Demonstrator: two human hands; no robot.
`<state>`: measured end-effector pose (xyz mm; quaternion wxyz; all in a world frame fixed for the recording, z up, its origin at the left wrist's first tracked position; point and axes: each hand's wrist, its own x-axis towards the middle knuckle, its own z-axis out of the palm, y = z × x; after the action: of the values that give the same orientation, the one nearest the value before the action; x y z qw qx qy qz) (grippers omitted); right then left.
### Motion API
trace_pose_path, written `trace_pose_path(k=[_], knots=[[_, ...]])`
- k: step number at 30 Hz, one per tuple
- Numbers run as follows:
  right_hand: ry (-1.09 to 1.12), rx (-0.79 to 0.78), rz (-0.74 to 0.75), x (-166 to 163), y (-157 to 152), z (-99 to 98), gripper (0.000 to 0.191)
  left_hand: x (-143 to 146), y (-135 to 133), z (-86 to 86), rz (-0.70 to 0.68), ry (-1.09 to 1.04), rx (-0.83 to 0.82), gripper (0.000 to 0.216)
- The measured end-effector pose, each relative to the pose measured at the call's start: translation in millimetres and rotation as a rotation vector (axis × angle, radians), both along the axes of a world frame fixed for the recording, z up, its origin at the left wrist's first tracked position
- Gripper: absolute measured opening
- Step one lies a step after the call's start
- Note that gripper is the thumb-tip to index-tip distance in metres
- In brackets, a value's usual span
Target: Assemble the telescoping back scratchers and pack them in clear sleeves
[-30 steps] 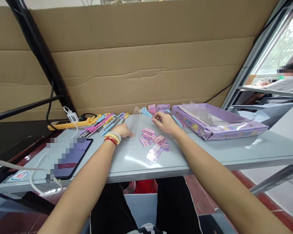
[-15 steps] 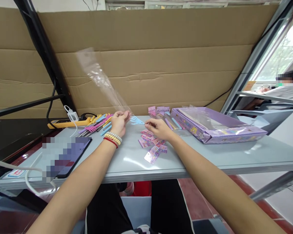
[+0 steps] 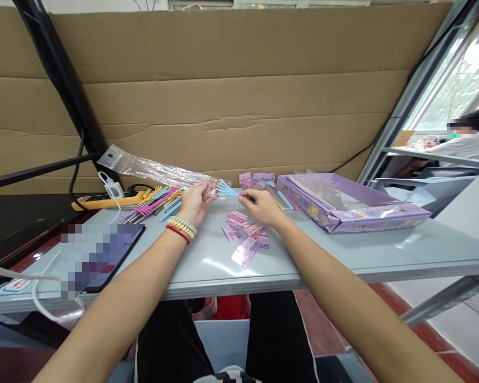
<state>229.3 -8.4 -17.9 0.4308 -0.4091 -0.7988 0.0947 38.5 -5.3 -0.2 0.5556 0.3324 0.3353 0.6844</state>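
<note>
My left hand pinches the end of a long clear plastic bag, which stretches away to the left. Facing it, my right hand grips a light blue back scratcher near its claw. The claw's prongs point left and lie at the bag's end by my left fingers; whether they are inside cannot be made out. My right fingers hide most of the handle. Below the hands, several small pink and purple cards lie scattered. Left of my left hand is a pile of colourful back scratchers with metal rods.
On the right stands a purple open box with clear plastic inside. Beside it lie bagged back scratchers with pink cards. A dark tablet or phone, a white cable and a charger are at left. Cardboard walls the back.
The bag's far end has swung down to the left, from raised to nearly level. Both hands stay close together, with the back scratcher's claw still between them.
</note>
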Motion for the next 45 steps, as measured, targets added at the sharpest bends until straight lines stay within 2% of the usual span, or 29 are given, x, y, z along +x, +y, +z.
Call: trace_pose_path(k=[9, 15, 22, 27, 31, 34, 37, 41, 45], knots=[[-0.002, -0.028, 0.043, -2, 3, -5.6, 0.027, 8, -8, -0.9, -0.078, 0.035, 0.018, 0.010], [-0.026, -0.045, 0.034, 1, 4, -4.0, 0.029, 0, -7, 9.6, 0.002, -0.028, 0.017, 0.023], [-0.049, -0.023, 0.048, 2, 3, -3.2, 0.028, 8, -10, 2.5, -0.123, 0.032, 0.032, 0.018], [0.033, -0.091, -0.005, 0, 3, -4.1, 0.029, 15, -14, -2.6, -0.222, 0.105, 0.048, 0.014], [0.135, -0.149, -0.005, -1, 3, -4.4, 0.050, 14, -13, -0.2, -0.151, 0.113, 0.101, 0.018], [0.101, -0.220, 0.031, -1, 3, -4.8, 0.042, 12, -13, 2.6, -0.064, 0.111, 0.151, 0.022], [0.072, -0.280, 0.084, 0, 1, -4.8, 0.040, 13, -14, 2.2, -0.095, 0.156, 0.137, 0.024], [0.103, -0.218, 0.079, -2, -1, -3.6, 0.040, 18, -15, -2.9, -0.196, 0.203, 0.093, 0.027], [0.107, -0.146, -0.002, -6, -3, -2.0, 0.040, 19, -14, -5.6, -0.200, 0.212, 0.104, 0.026]])
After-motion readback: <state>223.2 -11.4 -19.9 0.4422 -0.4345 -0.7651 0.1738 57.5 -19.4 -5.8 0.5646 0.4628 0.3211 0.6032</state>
